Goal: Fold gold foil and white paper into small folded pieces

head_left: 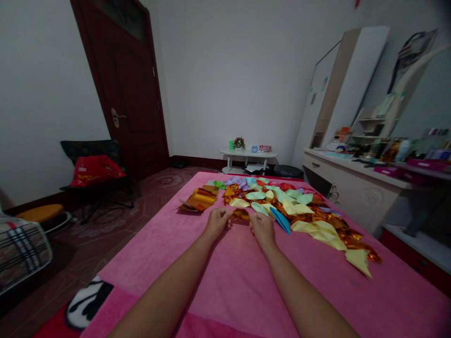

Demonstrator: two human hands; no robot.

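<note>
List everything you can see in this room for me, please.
gold foil piece: one, orange-gold, held between both hands
folded paper shapes: many, yellow, green, blue, purple, gold, heaped on the blanket's right
gold foil sheets: a small stack, blanket's left
blanket: one, pink, under everything
door: one, dark red-brown, back left
chair: one, dark, with a red cushion, by the door
small table: one, white, at the back wall
dresser: one, pale, cluttered top, right
left hand: pinching the foil's left end
right hand: pinching its right end
</note>
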